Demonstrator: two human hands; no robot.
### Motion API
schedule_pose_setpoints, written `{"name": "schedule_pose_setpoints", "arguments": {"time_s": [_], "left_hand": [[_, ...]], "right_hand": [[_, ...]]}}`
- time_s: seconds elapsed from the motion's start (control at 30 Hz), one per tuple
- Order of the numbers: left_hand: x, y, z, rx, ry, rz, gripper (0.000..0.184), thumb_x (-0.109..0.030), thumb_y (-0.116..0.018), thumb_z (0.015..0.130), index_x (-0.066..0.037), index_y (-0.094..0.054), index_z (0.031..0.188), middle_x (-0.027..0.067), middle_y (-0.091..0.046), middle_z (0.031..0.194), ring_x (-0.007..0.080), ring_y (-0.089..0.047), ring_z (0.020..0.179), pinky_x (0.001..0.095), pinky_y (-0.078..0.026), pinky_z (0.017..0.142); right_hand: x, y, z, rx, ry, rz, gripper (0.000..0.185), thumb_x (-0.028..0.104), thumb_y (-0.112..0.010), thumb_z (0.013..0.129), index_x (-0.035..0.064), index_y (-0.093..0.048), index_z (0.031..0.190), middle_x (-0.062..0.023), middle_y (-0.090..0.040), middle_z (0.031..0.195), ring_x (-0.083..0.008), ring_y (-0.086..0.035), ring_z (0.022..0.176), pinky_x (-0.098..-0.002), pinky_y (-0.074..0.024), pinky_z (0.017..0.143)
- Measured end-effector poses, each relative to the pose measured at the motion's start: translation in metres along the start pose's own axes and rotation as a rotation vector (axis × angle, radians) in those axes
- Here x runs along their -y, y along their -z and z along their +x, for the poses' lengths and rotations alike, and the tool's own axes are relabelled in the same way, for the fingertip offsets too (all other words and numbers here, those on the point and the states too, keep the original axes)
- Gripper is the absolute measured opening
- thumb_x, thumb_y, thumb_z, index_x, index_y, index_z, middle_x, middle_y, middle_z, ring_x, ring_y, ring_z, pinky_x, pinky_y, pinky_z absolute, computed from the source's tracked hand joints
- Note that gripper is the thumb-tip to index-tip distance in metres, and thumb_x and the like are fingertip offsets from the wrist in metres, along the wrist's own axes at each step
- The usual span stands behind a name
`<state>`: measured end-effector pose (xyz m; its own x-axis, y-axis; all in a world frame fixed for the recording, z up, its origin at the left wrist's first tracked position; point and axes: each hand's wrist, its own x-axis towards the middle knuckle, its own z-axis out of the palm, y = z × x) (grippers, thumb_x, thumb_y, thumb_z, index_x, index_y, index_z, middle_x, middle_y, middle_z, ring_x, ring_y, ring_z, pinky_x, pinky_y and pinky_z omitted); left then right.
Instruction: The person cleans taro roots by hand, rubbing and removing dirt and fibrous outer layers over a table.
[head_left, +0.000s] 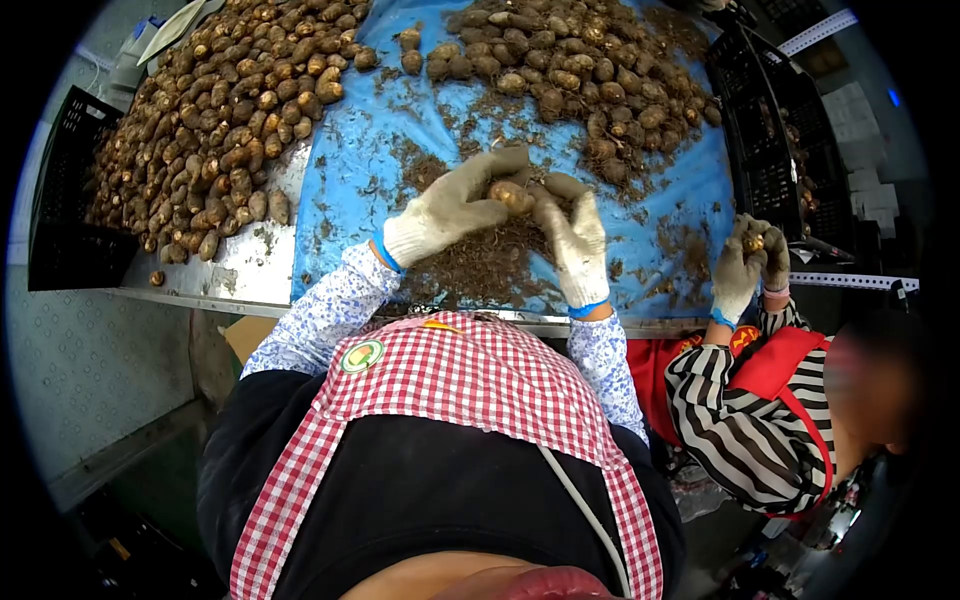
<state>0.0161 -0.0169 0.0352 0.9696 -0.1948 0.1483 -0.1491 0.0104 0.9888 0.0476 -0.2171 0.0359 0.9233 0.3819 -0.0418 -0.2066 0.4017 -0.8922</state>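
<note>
Between my gloved hands is a small brown taro corm (511,197), raised above the blue sheet (345,200). My left hand (455,205) is closed around its left side, thumb below and fingers above. From the right, my right hand (574,235) meets the corm with its thumb and bent fingers; part of the grip is hidden. Loose root hairs and soil (485,265) lie beneath both hands. Beyond them spreads a heap of hairy taro corms (590,75).
A large pile of cleaner corms (240,110) covers the table's left side, beside a black crate (65,190). More black crates (775,130) stand at the right. A co-worker in striped sleeves (715,410) holds a corm close to my right; the metal table edge (220,302) runs before me.
</note>
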Motion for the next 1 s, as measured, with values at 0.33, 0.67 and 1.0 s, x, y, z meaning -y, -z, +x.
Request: {"name": "schedule_pose_setpoints", "arguments": {"time_s": [0.33, 0.67, 1.0], "left_hand": [[-0.007, -0.009, -0.013, -0.025, 0.211, 0.302, 0.060, -0.019, -0.064, 0.089, -0.001, -0.041, 0.141, 0.0233, -0.051, 0.134, 0.0325, -0.054, 0.123, 0.0410, -0.046, 0.104], [-0.024, 0.145, -0.044, -0.505, -0.180, 0.901, 0.033, -0.008, -0.044, 0.100, 0.007, -0.050, 0.128, 0.0175, -0.063, 0.120, 0.0264, -0.066, 0.099, 0.0346, -0.056, 0.088], [0.026, 0.133, 0.001, -0.491, 0.026, -0.568, 0.048, -0.026, -0.066, 0.091, 0.004, -0.054, 0.127, 0.0173, -0.068, 0.101, 0.0194, -0.062, 0.078, 0.0324, -0.054, 0.071]], "right_hand": [[-0.045, 0.030, 0.019, 0.091, 0.215, -1.367, 0.018, 0.017, -0.068, 0.085, 0.0008, -0.061, 0.087, -0.0209, -0.064, 0.080, -0.0379, -0.065, 0.075, -0.0445, -0.0516, 0.067], [0.029, 0.143, 0.099, -0.285, 0.362, -1.812, 0.030, 0.032, -0.069, 0.086, 0.0022, -0.066, 0.091, -0.0167, -0.068, 0.087, -0.0320, -0.067, 0.081, -0.0437, -0.0552, 0.075], [-0.005, 0.111, 0.104, -0.111, -0.282, -0.850, 0.040, 0.021, -0.063, 0.092, -0.0009, -0.057, 0.125, -0.0196, -0.064, 0.116, -0.0244, -0.062, 0.107, -0.0342, -0.0502, 0.091]]}}
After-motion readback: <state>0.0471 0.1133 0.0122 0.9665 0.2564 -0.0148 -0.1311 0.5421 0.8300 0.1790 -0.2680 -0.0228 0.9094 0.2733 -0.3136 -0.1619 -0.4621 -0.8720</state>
